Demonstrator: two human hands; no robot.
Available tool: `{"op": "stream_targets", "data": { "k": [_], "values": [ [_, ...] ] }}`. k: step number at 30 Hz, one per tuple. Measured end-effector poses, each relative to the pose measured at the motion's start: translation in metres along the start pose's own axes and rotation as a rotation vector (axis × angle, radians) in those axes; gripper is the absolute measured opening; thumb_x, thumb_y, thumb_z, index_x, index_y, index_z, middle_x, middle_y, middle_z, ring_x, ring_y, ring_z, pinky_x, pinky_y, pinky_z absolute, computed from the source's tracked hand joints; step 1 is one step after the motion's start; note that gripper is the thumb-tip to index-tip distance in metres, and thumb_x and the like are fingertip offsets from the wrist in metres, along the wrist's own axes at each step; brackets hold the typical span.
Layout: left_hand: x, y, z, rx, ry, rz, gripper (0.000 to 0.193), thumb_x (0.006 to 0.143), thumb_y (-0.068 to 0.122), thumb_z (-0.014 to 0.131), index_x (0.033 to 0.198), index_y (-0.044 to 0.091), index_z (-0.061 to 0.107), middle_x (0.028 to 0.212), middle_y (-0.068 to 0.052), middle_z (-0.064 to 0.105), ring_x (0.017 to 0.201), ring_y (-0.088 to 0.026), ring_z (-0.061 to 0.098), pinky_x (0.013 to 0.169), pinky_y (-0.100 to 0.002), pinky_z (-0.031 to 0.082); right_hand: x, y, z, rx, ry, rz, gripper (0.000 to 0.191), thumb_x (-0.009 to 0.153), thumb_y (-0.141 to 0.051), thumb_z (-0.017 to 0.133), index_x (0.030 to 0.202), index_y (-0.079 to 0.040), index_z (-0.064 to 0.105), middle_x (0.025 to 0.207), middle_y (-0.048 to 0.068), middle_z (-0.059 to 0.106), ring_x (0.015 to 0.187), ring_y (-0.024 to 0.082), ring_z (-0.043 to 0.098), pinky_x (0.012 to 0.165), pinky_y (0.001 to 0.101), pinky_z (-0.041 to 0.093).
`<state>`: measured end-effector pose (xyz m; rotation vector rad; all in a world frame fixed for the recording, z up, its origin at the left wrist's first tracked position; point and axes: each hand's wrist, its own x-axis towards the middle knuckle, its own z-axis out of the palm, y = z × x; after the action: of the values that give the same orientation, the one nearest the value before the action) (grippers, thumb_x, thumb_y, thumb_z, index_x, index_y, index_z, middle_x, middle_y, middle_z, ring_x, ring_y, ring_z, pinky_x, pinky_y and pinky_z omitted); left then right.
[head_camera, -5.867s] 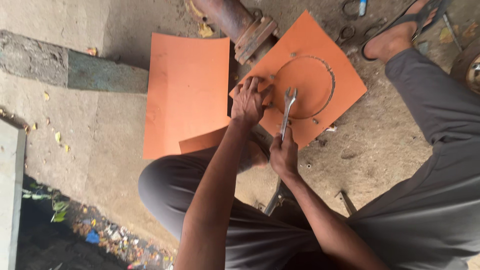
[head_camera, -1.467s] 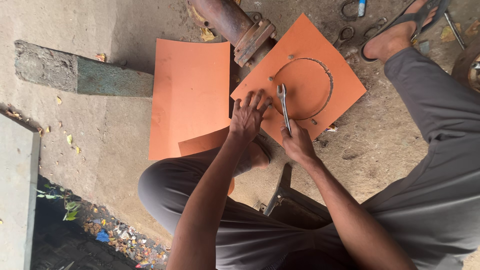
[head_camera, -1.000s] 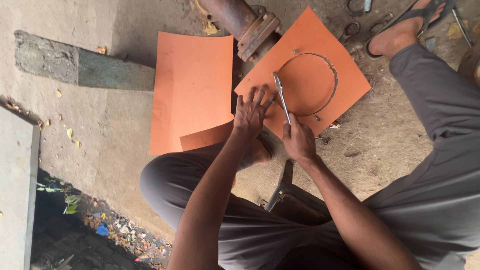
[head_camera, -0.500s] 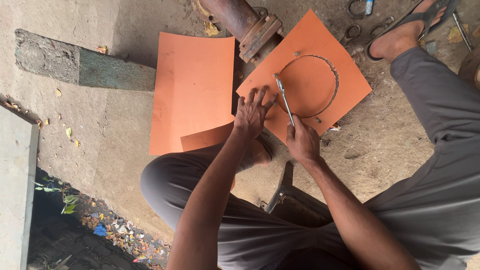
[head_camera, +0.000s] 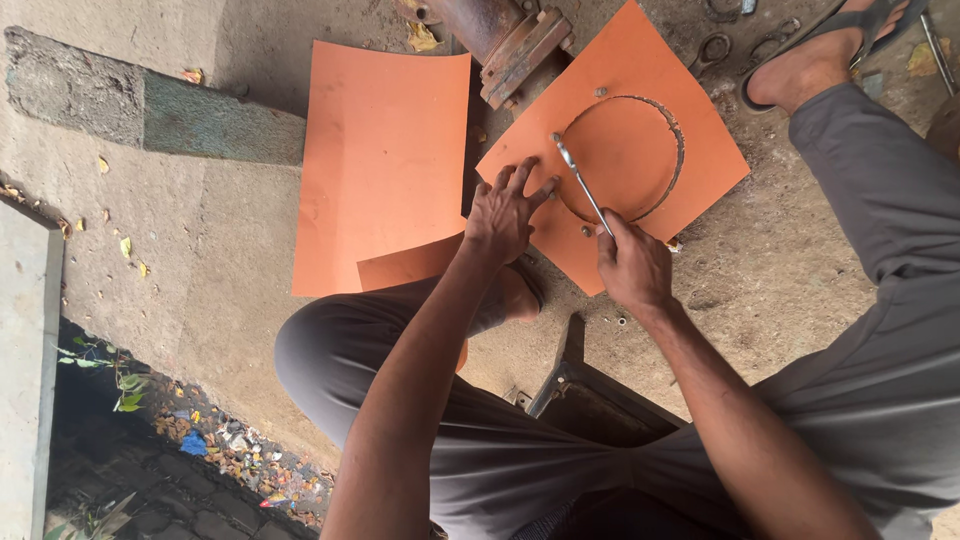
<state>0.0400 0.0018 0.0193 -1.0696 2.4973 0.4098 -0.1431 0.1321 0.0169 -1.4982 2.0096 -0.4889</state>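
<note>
Orange sheet – left hand flat; right hand grips wrench, prob.

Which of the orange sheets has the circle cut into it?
The right-hand orange sheet, lying diamond-wise under both hands, bears the circular cut; the left rectangular sheet is plain.

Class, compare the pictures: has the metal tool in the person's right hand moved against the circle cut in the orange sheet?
Yes. The metal tool has swung from outside the circle at its lower left to lie across its left edge, gripped by the right hand.
</note>
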Motion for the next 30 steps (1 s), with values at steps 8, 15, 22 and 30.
{"op": "stream_targets", "data": {
  "k": [8, 15, 22, 30],
  "values": [
    [0.000, 0.003, -0.001, 0.028, 0.004, -0.021, 0.087, 0.085, 0.032, 0.078, 0.159, 0.035, 0.032, 0.166, -0.007, 0.019, 0.149, -0.030, 0.029, 0.104, -0.054, 0.044, 0.003, -0.007, -0.017, -0.001, -0.005, 0.006, 0.015, 0.104, -0.018, 0.056, 0.109, -0.006, 0.064, 0.081, 0.018, 0.072, 0.073, 0.038, 0.072, 0.065, 0.0511, 0.053],
    [0.000, 0.005, 0.000, 0.043, -0.032, -0.036, 0.089, 0.085, 0.035, 0.078, 0.159, 0.035, 0.029, 0.167, -0.006, 0.016, 0.152, -0.027, 0.026, 0.108, -0.054, 0.041, 0.008, 0.002, -0.018, -0.017, 0.066, -0.155, 0.017, 0.101, -0.017, 0.058, 0.113, -0.007, 0.066, 0.082, 0.017, 0.072, 0.070, 0.038, 0.071, 0.061, 0.0487, 0.053],
    [0.001, 0.005, 0.006, 0.035, 0.021, -0.039, 0.090, 0.085, 0.036, 0.077, 0.160, 0.034, 0.028, 0.168, -0.007, 0.014, 0.151, -0.029, 0.026, 0.110, -0.057, 0.038, 0.019, 0.015, -0.016, -0.111, -0.042, -0.126, 0.022, 0.103, -0.018, 0.055, 0.120, -0.008, 0.064, 0.081, 0.015, 0.073, 0.069, 0.035, 0.072, 0.063, 0.0487, 0.054],
    [0.000, 0.008, 0.001, 0.043, 0.022, -0.062, 0.089, 0.086, 0.036, 0.078, 0.160, 0.033, 0.028, 0.167, -0.007, 0.015, 0.150, -0.031, 0.028, 0.109, -0.058, 0.039, 0.034, 0.024, -0.025, -0.220, -0.019, -0.271, 0.023, 0.101, -0.016, 0.058, 0.121, -0.007, 0.064, 0.081, 0.014, 0.072, 0.070, 0.034, 0.071, 0.062, 0.0479, 0.054]
  ]
}}
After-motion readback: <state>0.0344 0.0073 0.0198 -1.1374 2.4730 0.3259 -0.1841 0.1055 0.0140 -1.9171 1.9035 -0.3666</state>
